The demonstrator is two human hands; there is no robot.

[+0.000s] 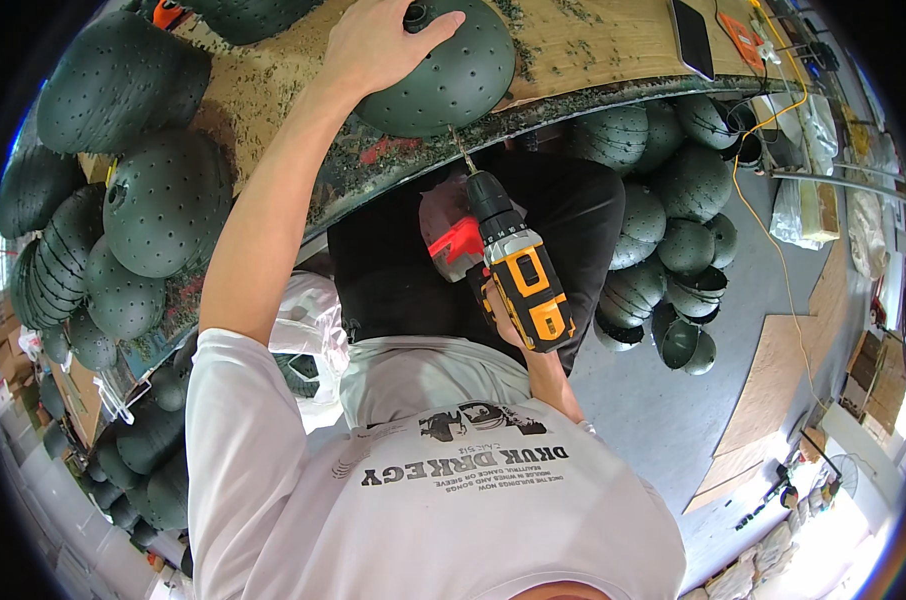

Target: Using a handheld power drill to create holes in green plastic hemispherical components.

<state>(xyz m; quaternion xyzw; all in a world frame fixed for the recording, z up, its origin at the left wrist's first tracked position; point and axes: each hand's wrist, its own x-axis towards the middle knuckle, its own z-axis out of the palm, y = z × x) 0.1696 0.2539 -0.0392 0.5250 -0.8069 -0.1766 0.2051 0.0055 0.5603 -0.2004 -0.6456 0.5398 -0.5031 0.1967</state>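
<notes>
A dark green dome (463, 75) with many small holes lies on the worktable near its front edge. My left hand (378, 45) grips the dome from its upper left, thumb stretched over the top beside a larger round opening; some of its fingertips are cut off by the picture's edge. In my right hand (503, 312) is a yellow and black cordless drill (523, 275), my fingers wrapped round its handle. The thin drill bit (464, 148) points up at the dome's near rim; whether it touches cannot be told.
Stacked green domes (163, 205) crowd the left, and more (688, 185) hang or lie below the table's right side. Dark shavings litter the tabletop (593, 45). A phone (691, 38) lies at the far right, near an orange cable (748, 200). Cardboard sheets (763, 390) cover some floor.
</notes>
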